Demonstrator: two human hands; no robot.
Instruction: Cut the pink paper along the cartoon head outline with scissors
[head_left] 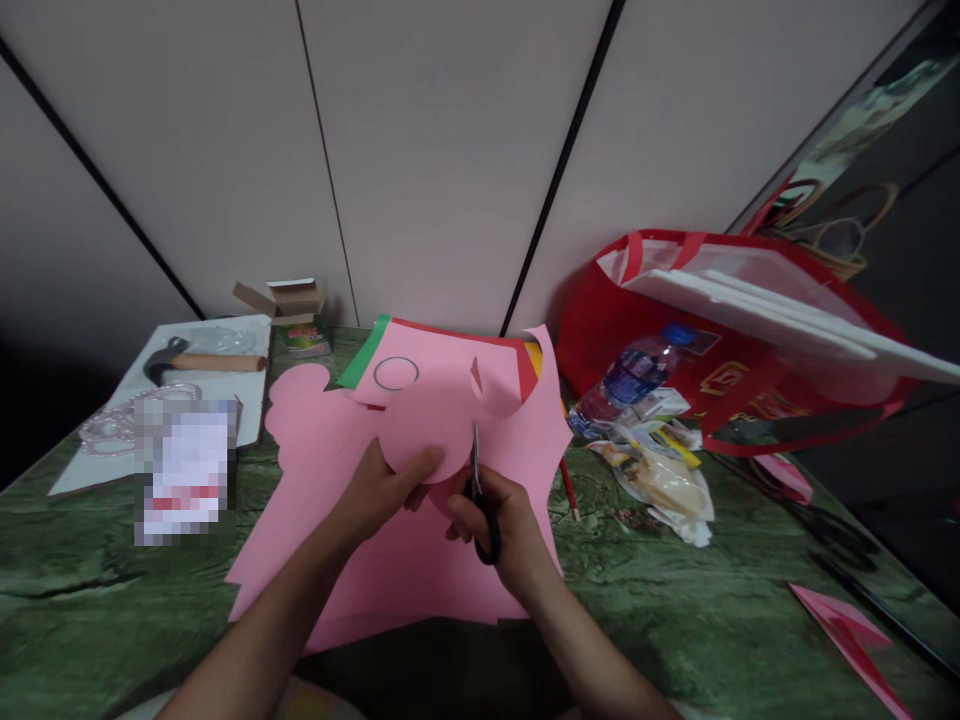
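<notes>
A right hand closes its grip through the black handles of scissors, blades pointing straight away into pink paper. Just left of the blades, the left hand pinches a rounded pink flap. Farther right of the grip on the green table: a red pencil, a water bottle, a red bag.

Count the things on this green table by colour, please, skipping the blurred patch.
Pink: 3, the big pink sheet, round pink piece, pink scrap
Red: 2, red bag, red pencil
Black: 1, scissors
Total: 6
</notes>
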